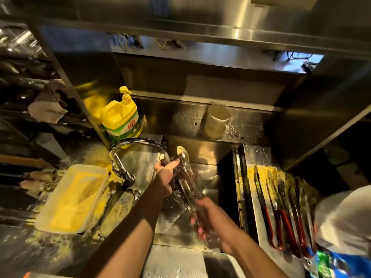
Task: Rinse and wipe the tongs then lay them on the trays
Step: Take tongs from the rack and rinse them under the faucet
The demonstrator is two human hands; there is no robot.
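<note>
Over the steel sink (208,177), my right hand (208,223) grips the handle end of a pair of metal tongs (187,177). The tongs point up and away, with their tips just under the faucet spout (140,143). My left hand (166,175) presses a dark scrubbing pad (177,173) against the tongs near the tips. Water runs from the spout onto the pad. On the counter to the right lie several more tongs with red handles (281,215), side by side.
A yellow dish soap bottle (120,119) stands behind the faucet. A white tub with yellow contents (74,197) sits on the left, next to a small steel tray (118,209). A clear cup (217,121) stands behind the sink. A white bundle (345,219) fills the right edge.
</note>
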